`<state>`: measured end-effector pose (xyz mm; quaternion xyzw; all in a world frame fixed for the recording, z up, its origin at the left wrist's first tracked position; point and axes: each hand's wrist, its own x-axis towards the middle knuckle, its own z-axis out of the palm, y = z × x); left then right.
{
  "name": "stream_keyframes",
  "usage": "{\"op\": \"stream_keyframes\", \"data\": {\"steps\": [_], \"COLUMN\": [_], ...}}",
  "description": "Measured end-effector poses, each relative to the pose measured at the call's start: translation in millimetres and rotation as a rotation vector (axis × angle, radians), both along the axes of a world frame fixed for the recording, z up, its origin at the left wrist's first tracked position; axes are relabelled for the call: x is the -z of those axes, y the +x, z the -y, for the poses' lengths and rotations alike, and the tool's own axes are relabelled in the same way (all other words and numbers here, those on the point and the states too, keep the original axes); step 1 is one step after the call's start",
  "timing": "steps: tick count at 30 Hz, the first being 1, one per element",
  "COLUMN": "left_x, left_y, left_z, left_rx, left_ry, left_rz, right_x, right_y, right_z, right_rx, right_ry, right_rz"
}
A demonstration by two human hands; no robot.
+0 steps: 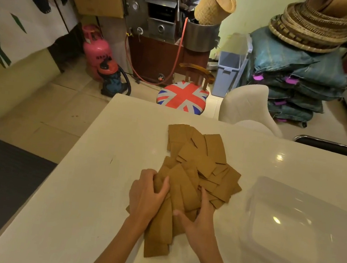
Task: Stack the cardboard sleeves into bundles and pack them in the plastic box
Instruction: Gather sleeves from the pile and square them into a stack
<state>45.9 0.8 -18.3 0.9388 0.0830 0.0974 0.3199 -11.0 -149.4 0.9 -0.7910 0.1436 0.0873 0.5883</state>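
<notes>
Left hand clamped over the near-left edge of the cardboard sleeves, right hand pressing in from the right, probably to square a bundle. Loose pile mid-table; plastic box waiting empty, near right.

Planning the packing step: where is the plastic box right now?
In the head view the clear plastic box sits on the white table at the right, just right of the pile of cardboard sleeves and beyond the right hand.
</notes>
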Motion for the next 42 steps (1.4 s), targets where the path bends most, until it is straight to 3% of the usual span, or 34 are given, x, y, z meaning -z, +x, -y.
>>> {"op": "stream_keyframes", "data": {"steps": [5,9,12,16,20,23,28,36,42], "left_x": [-4.1,-8.8,-19.0,-34.5,-41.5,-40.4,-32.4,-35.3,-41.8], "left_y": [-27.9,-31.3,-31.6,-31.3,-32.4,-33.5,-31.1,-35.3,-40.3], "left_z": [-4.0,-5.6,-8.4,-20.7,-34.8,-41.4,-32.0,-24.1,-27.6], "left_rx": [-0.13,-0.146,-0.041,0.21,0.372,0.4,0.142,0.099,0.086], "left_ry": [-0.14,-0.155,-0.261,-0.665,-0.806,-0.759,-0.618,-0.616,-0.531], "left_rz": [-0.094,-0.186,-0.272,-0.461,-0.615,-0.662,-0.485,-0.383,-0.293], "right_x": [-1.2,-2.4,-3.8,0.1,2.8,2.9,-3.1,-6.6,-11.2], "right_y": [-10.3,-6.4,-2.6,-2.4,-3.4,-3.4,-5.2,-20.4,-14.8], "right_z": [-16.6,-19.3,-15.4,-6.4,-2.7,-2.8,-2.7,-33.4,-33.8], "right_rx": [-0.092,-0.128,-0.066,-0.018,0.028,0.022,-0.009,-0.061,-0.038], "right_ry": [-0.185,-0.086,-0.037,0.023,0.056,0.06,0.161,-0.238,-0.211], "right_rz": [0.005,-0.002,0.002,-0.035,-0.055,-0.057,-0.069,0.001,0.124]}}
